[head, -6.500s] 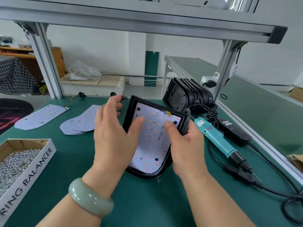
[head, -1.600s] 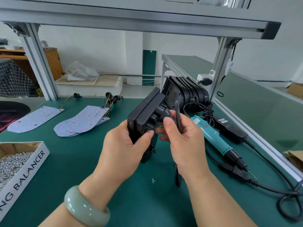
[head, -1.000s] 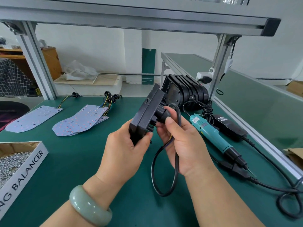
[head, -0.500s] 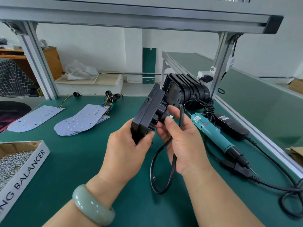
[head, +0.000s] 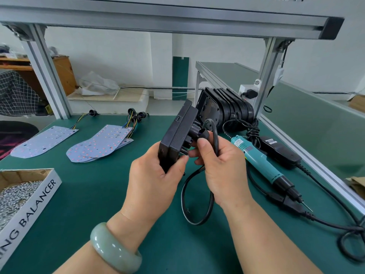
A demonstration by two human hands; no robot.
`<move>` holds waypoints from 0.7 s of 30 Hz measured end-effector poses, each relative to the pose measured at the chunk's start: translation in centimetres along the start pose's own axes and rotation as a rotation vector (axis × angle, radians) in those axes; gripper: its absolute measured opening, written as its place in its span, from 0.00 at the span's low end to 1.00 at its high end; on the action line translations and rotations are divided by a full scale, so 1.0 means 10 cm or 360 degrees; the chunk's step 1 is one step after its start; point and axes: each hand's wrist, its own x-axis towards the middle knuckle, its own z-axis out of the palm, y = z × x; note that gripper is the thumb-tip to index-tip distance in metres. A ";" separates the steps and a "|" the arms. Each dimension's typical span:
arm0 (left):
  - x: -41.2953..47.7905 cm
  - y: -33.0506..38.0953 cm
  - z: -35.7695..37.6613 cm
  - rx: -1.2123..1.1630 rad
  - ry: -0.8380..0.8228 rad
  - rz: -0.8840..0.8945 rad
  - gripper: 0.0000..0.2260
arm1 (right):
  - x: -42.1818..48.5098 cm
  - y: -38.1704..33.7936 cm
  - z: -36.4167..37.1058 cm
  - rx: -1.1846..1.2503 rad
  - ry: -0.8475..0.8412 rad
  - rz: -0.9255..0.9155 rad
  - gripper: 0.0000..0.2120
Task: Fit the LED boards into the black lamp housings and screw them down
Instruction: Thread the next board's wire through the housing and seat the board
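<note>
Head view: we look forward and down over a green counter [head: 94,194] under an aluminium frame [head: 49,72].
Lamp housing: the black lamp housing [head: 177,135] is held up off the counter at the centre of our view. It is tilted and edge-on, with its back towards 3 o'clock. We cannot see its inner face.
Left hand: the left hand [head: 152,180] comes in from 7 o'clock. Its grip is clamped on the housing's lower end, with the thumb on the near edge.
Right hand: the right hand [head: 223,169] comes in from 5 o'clock. Its grip pinches a black cable [head: 182,196] just beside the connector [head: 203,133] at the housing's back.
Cable: it arcs over the fingers and hangs in a loop at 6 o'clock. We cannot tell whether the loop touches the counter.
LED boards: a fanned pile of LED boards [head: 98,145] lies flat at 9 o'clock. A single board [head: 43,141] lies farther left, apart from the pile.
Spare housings: a row of black housings [head: 223,107] stands on edge at 1 o'clock.
Screwdriver: the teal electric screwdriver [head: 260,161] lies at 3 o'clock, its tip towards 4 o'clock.
Screws: a cardboard box [head: 29,194] of screws [head: 13,196] sits at 8 o'clock.
</note>
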 end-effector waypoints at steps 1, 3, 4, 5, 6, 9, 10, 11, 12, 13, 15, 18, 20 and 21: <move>0.01 0.00 0.00 -0.0010 0.0001 -0.0021 0.11 | 0.00 0.00 -0.01 -0.0048 -0.0014 -0.0016 0.10; 0.03 0.01 -0.02 -0.0060 -0.0009 -0.0080 0.06 | 0.00 0.00 -0.04 -0.0216 -0.0065 -0.0066 0.10; 0.05 0.01 -0.03 -0.0089 -0.0019 -0.0103 0.03 | 0.00 0.00 -0.05 -0.0302 -0.0093 -0.0085 0.10; 0.06 0.01 -0.04 -0.0111 -0.0035 -0.0117 0.02 | 0.00 -0.01 -0.05 -0.0346 -0.0105 -0.0090 0.09; 0.06 0.01 -0.04 -0.0126 -0.0057 -0.0125 0.02 | 0.00 -0.01 -0.05 -0.0318 -0.0102 -0.0081 0.09; 0.07 -0.01 -0.06 -0.0122 -0.0123 -0.0128 0.07 | -0.01 -0.03 -0.02 -0.0019 -0.0074 -0.0019 0.11; 0.08 -0.01 -0.06 -0.0105 -0.0138 -0.0127 0.07 | -0.01 -0.04 -0.01 0.0054 -0.0063 -0.0020 0.12; 0.08 -0.02 -0.06 -0.0087 -0.0146 -0.0125 0.07 | -0.01 -0.05 0.00 0.0112 -0.0061 -0.0025 0.14; 0.08 -0.03 -0.06 -0.0068 -0.0151 -0.0122 0.07 | -0.02 -0.06 0.00 0.0152 -0.0067 -0.0030 0.15; 0.08 -0.04 -0.06 -0.0050 -0.0155 -0.0120 0.07 | -0.02 -0.07 0.00 0.0175 -0.0078 -0.0036 0.16; 0.08 -0.07 -0.06 -0.0033 -0.0163 -0.0125 0.04 | -0.01 -0.09 -0.02 0.0181 -0.0097 -0.0040 0.16; 0.09 -0.09 -0.08 -0.0037 -0.0197 -0.0119 0.05 | -0.02 -0.11 -0.04 0.0120 -0.0109 -0.0069 0.16; 0.10 -0.07 -0.10 -0.0043 -0.0200 -0.0119 0.04 | -0.03 -0.11 -0.03 0.0041 -0.0100 -0.0115 0.16; 0.11 -0.06 -0.11 -0.0045 -0.0197 -0.0115 0.04 | -0.03 -0.12 -0.03 0.0005 -0.0094 -0.0142 0.15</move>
